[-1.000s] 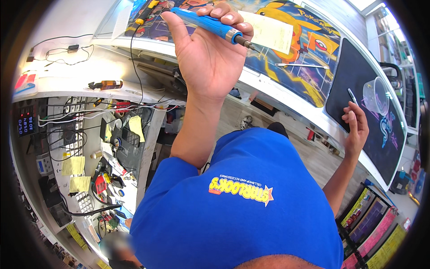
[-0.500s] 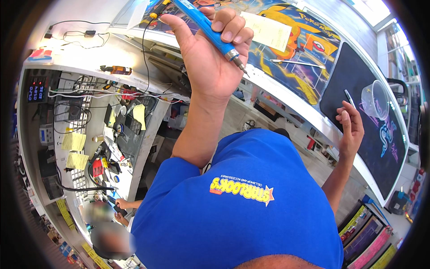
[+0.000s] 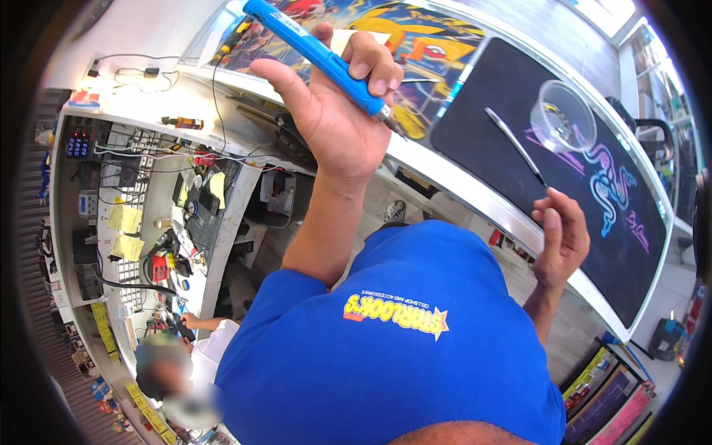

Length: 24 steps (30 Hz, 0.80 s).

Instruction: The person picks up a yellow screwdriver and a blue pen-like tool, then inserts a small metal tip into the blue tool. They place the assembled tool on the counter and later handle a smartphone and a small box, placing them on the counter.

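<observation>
My left hand (image 3: 345,122) is raised palm up, its fingers curled over a blue pen-shaped electric screwdriver (image 3: 315,55). The driver slants down to the right, metal bit past the palm, and the thumb sticks out away from it. Over the near edge of a black mat (image 3: 475,89) is my right hand (image 3: 564,241), fingers loosely bent and nothing visible in them. Just beyond its fingertips a slim silver tool (image 3: 515,146) lies on the mat; I cannot tell whether it is tweezers or a pen. A clear plastic cup (image 3: 564,119) with small bits inside stands beside it.
A colourful cartoon mat (image 3: 415,48) covers the far bench, with a pale note on it. To the left, a cluttered bench (image 3: 245,208) holds cables, sticky notes and tools. A person (image 3: 215,348) works there. A bin (image 3: 274,200) stands below.
The view has shifted, bringing more of the black mat into sight. My right hand has drawn back from the silver tool, which now shows at full length. My left hand keeps the screwdriver.
</observation>
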### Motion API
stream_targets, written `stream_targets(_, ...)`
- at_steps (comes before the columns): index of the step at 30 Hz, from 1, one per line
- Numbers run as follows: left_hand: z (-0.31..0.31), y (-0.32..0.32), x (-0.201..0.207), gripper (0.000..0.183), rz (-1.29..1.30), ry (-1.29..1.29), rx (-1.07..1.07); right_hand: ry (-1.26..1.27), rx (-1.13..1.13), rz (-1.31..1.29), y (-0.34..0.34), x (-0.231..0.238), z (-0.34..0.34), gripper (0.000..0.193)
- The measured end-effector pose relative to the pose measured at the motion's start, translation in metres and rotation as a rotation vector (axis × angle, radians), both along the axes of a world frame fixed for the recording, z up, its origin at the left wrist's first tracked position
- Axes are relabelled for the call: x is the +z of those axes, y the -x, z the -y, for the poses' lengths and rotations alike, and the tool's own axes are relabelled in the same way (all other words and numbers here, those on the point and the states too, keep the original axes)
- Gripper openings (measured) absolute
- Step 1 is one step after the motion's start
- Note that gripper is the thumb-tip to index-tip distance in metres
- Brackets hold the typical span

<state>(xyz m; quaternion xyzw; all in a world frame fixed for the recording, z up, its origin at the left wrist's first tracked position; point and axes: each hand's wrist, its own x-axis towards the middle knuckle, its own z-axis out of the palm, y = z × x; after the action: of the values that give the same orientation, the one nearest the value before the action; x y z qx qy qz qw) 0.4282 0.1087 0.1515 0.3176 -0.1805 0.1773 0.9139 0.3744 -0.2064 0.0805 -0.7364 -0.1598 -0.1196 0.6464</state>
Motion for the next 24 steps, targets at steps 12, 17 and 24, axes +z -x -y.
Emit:
stream_targets(12,0.128,0.017,-0.012,0.087,0.044,-0.332,0.172,-0.068,-0.22,-0.048,0.025,-0.025,0.151,0.026)
stream_targets(17,0.158,0.018,-0.01,0.094,0.105,-0.368,0.142,-0.119,-0.135,-0.087,0.041,-0.028,0.16,0.026)
stream_targets(24,0.177,0.025,-0.006,0.093,0.085,-0.433,0.121,-0.12,-0.021,-0.055,0.038,-0.026,0.162,0.024)
